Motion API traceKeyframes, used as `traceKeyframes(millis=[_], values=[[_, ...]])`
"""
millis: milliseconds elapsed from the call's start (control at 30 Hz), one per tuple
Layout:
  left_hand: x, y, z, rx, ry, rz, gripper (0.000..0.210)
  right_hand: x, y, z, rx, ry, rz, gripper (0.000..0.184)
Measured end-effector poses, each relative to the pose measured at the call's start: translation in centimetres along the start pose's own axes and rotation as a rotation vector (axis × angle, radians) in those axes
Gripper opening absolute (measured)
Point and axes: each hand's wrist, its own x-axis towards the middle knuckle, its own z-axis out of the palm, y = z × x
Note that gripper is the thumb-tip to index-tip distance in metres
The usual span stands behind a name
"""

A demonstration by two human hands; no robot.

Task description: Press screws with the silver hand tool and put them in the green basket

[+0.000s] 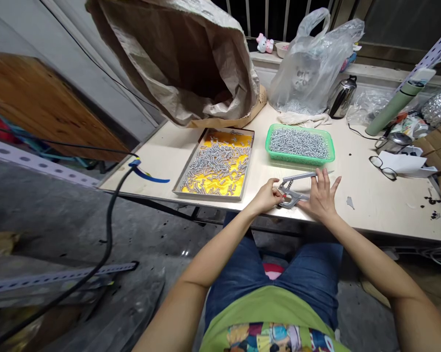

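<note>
A grey metal spring-loaded hand tool (pixel 296 194), resembling pruning shears, is held between my two hands just over the front of the table. My left hand (pixel 267 197) pinches its left end, near a small red part and a dark coil spring. On the right, my right hand (pixel 321 198) spans the tool, its fingers at the upper long arm and its thumb near the lower part. Behind them sits a green plastic basket (pixel 300 159) full of small silver metal pieces. To the left, a shallow tray (pixel 210 196) lined in yellow holds many similar pieces.
A large open paper sack (pixel 191 58) stands behind the tray. Farther back are a clear plastic bag (pixel 304 68), a metal kettle (pixel 342 97) and a green bottle (pixel 394 108). Eyeglasses (pixel 388 173) lie on the right. A black hose (pixel 108 234) hangs at the left edge.
</note>
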Motion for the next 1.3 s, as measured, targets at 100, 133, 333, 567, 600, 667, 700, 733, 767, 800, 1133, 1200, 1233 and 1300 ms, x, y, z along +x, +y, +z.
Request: traceKeyframes(millis=[100, 133, 333, 567, 600, 667, 700, 733, 767, 800, 1133, 1200, 1233, 1300], values=[[-0.1, -0.1, 0.1, -0.041, 0.003, -0.012, 0.065, 0.1, 0.3, 0.0, -0.009, 0.045, -0.053, 0.068], [-0.2, -0.1, 0.1, -0.051, 0.008, -0.025, 0.066, 0.2, 0.4, -0.1, -0.014, 0.046, -0.070, 0.064], [-1.1, 0.1, -1.0, -0.124, 0.158, -0.060, 0.076, 1.3, 0.0, -1.4, -0.043, -0.249, -0.048, 0.053], [-1.3, 0.9, -1.2, -0.206, 0.308, -0.097, 0.035, 3.7, -0.9, -2.2, -0.121, -0.557, -0.039, 0.034], [-1.3, 1.1, -0.9, -0.209, 0.291, -0.118, 0.032, 4.0, -1.0, -2.2, -0.121, -0.558, -0.049, 0.033], [-1.3, 1.6, -0.4, -0.209, 0.240, -0.176, 0.034, 4.3, -1.0, -2.3, -0.121, -0.551, -0.068, 0.032], [-1.3, 1.8, -0.2, -0.203, 0.215, -0.203, 0.035, 4.3, -1.0, -2.3, -0.122, -0.538, -0.074, 0.034], [-1.3, 2.0, 0.0, -0.199, 0.190, -0.222, 0.035, 4.4, -0.9, -2.4, -0.121, -0.510, -0.079, 0.036], [-1.3, 2.1, 0.1, -0.197, 0.168, -0.234, 0.034, 4.4, -0.8, -2.4, -0.119, -0.464, -0.080, 0.039], [-1.3, 2.3, 0.2, -0.200, 0.152, -0.238, 0.032, 4.3, -0.7, -2.3, -0.113, -0.404, -0.078, 0.042], [0.0, 1.5, 1.2, -0.217, 0.331, -0.090, 0.018, 1.2, 0.9, 0.9, -0.011, -0.052, 0.113, 0.071], [1.8, 2.4, 0.9, -0.223, 0.418, 0.025, 0.020, 0.9, 1.1, 1.2, 0.001, -0.092, 0.164, 0.074], [3.1, 3.2, 0.6, -0.212, 0.452, 0.084, 0.021, 0.8, 1.1, 1.2, 0.005, -0.109, 0.178, 0.075], [5.9, 5.2, 0.0, -0.160, 0.499, 0.171, 0.022, 0.9, 1.2, 1.2, 0.007, -0.133, 0.190, 0.077]])
